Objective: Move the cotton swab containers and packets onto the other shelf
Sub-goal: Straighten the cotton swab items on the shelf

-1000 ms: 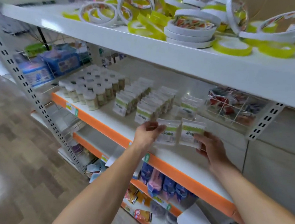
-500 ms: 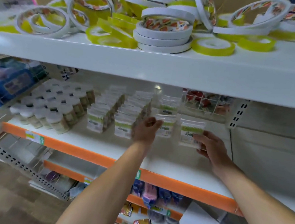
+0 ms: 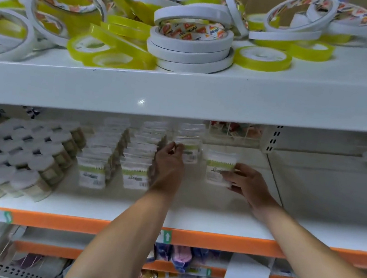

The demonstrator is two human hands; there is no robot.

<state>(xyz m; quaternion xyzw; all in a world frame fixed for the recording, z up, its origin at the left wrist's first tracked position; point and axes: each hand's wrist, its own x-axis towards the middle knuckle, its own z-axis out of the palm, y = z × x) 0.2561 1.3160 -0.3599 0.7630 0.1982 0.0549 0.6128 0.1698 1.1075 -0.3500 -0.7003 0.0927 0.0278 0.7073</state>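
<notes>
Both hands reach under the upper white shelf (image 3: 207, 95), whose front edge hangs above the knuckles, onto the orange-edged middle shelf (image 3: 213, 220). The left hand (image 3: 169, 167) pinches a clear cotton swab packet (image 3: 190, 154) with a green label, fingertips curled on the packet's left edge; the packet stands upright at the front of the third packet row (image 3: 189, 131), which runs back from the fingertips toward the rear wall. The right hand (image 3: 246, 183) grips a second swab packet (image 3: 219, 167), thumb and fingers closed on its right side, the packet upright just left of those fingers and apart from the first one.

Left of the left hand's fingers, two more rows of packets (image 3: 114, 152) stand close together, touching the back of that hand or nearly so; I cannot tell which. Further left sit round white-lidded swab containers (image 3: 19, 158), packed to the shelf's front edge.

Bare shelf surface lies in front of both hands, toward the orange lip (image 3: 210, 240), and to the right of the right hand's fingers as far as the perforated upright (image 3: 273, 137). Behind the right fingertips, a wire basket (image 3: 235, 132) sits at the back.

Rolls of white and yellow tape (image 3: 188, 45) crowd the upper shelf.
</notes>
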